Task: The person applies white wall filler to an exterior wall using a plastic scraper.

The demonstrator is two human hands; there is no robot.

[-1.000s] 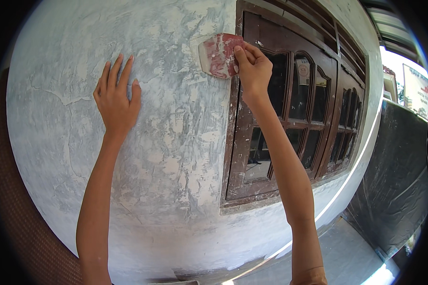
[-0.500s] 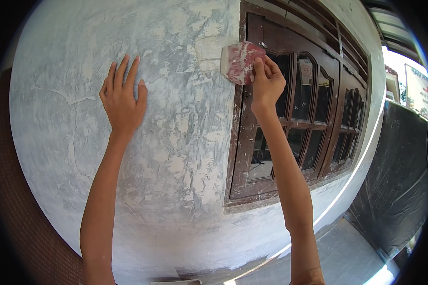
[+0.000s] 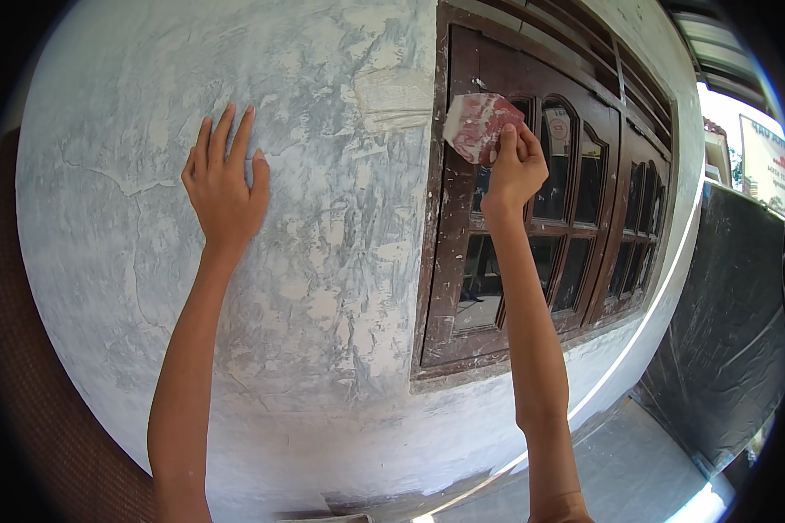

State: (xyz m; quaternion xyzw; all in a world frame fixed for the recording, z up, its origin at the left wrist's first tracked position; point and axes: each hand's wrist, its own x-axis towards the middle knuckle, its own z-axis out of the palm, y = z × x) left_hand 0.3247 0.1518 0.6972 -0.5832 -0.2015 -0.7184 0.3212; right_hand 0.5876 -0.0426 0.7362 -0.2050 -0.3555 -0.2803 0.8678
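Red scraper (image 3: 482, 129) moved right, clear of the pale wall patch (image 3: 394, 98).
The right hand (image 3: 516, 179) pinches it before the brown window (image 3: 462, 346); contact with the patch appears ended. The left hand (image 3: 227, 192), empty, rests spread on the wall (image 3: 314, 261).

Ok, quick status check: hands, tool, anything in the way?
Left hand open, fingers spread against the plastered wall. Right hand pinching a red, white-smeared scraper. Scraper in front of the brown wooden window. Nothing visibly blocking either hand.
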